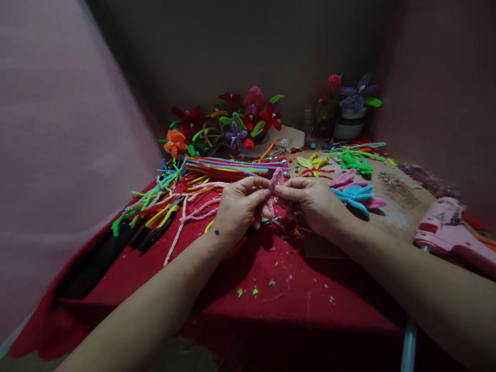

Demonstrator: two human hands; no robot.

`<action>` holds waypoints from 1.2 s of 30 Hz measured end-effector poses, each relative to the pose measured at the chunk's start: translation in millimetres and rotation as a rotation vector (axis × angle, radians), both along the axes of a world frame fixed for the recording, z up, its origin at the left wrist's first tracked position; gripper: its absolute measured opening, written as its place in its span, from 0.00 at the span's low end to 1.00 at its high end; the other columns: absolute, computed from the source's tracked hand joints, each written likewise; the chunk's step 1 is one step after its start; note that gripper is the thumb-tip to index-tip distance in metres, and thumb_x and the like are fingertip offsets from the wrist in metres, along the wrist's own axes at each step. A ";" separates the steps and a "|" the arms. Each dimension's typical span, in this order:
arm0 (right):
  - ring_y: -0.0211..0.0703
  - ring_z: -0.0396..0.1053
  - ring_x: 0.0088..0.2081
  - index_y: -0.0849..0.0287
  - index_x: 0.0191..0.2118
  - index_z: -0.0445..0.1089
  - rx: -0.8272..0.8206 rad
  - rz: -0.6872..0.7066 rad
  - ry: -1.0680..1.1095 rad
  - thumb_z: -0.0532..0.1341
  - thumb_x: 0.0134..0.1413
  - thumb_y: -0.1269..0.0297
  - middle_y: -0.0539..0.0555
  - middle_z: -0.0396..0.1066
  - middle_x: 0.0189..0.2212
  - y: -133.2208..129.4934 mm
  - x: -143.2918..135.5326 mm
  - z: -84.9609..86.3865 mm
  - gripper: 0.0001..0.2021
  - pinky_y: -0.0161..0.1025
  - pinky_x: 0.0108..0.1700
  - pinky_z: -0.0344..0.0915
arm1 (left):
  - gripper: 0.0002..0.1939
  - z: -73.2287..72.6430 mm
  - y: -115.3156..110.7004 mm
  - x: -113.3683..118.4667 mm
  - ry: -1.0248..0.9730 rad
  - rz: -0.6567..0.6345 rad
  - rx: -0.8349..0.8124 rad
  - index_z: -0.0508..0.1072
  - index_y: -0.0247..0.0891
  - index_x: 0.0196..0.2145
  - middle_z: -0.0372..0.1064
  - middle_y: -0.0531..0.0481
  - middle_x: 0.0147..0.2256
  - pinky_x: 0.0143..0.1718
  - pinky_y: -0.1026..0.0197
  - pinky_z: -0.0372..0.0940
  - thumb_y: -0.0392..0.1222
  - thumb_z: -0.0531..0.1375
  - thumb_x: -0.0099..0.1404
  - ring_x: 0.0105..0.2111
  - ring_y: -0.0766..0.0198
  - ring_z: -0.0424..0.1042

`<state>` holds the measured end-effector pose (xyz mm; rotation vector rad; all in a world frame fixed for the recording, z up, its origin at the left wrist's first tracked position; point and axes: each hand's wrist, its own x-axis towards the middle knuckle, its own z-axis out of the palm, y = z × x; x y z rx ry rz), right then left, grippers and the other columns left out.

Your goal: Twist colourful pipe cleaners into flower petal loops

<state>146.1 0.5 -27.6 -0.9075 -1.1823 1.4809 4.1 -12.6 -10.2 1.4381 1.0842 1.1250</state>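
Observation:
A pink pipe cleaner (276, 178), bent into a narrow petal-like loop, is held upright between my two hands over the red cloth. My left hand (242, 204) pinches it from the left with thumb and forefinger. From the other side, my right hand (308, 199) grips it the same way, its thumb near the loop's middle. The lower end of the pink piece hangs between the hands. Fingers partly cover where it is bent. Just right of my right hand lie blue pipe cleaner petals (354, 194) and pink petals (343, 179).
A bundle of straight pipe cleaners (232, 166) lies behind my hands. Yellow-and-black pliers (158, 226) rest at left. A pink glue gun (445, 227) is at right beside a board (403, 206). Pipe cleaner flowers (236, 135) and a potted flower (351, 123) stand at the back.

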 end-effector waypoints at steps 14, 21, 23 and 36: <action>0.31 0.63 0.20 0.63 0.25 0.69 0.026 0.011 0.137 0.66 0.40 0.61 0.50 0.67 0.21 11.6 4.0 -4.6 0.10 0.32 0.23 0.61 | 0.08 -0.1 2.4 2.5 0.016 -0.146 -0.074 0.64 0.33 0.37 0.67 0.54 0.17 0.14 0.69 0.59 0.38 0.56 0.59 0.12 0.70 0.64; 0.31 0.63 0.18 0.63 0.23 0.68 0.003 -0.059 0.082 0.66 0.39 0.65 0.50 0.68 0.19 9.5 3.6 -1.6 0.08 0.30 0.21 0.61 | 0.05 -2.0 7.3 2.3 0.115 -0.198 -0.155 0.63 0.33 0.30 0.67 0.52 0.17 0.15 0.69 0.60 0.34 0.50 0.62 0.13 0.70 0.65; 0.30 0.63 0.18 0.63 0.22 0.67 0.001 -0.102 0.065 0.65 0.39 0.67 0.49 0.68 0.17 7.3 3.3 1.0 0.06 0.29 0.20 0.60 | 0.05 -3.3 8.3 0.6 0.205 -0.186 -0.115 0.62 0.34 0.27 0.66 0.54 0.16 0.13 0.70 0.59 0.35 0.51 0.61 0.12 0.70 0.64; 0.30 0.61 0.16 0.63 0.22 0.67 0.090 -0.174 0.024 0.62 0.41 0.68 0.48 0.65 0.16 6.3 3.0 1.0 0.05 0.31 0.19 0.59 | 0.06 7.2 0.7 -0.3 0.297 -0.147 -0.131 0.66 0.35 0.31 0.65 0.55 0.19 0.08 0.72 0.52 0.40 0.53 0.60 0.12 0.71 0.64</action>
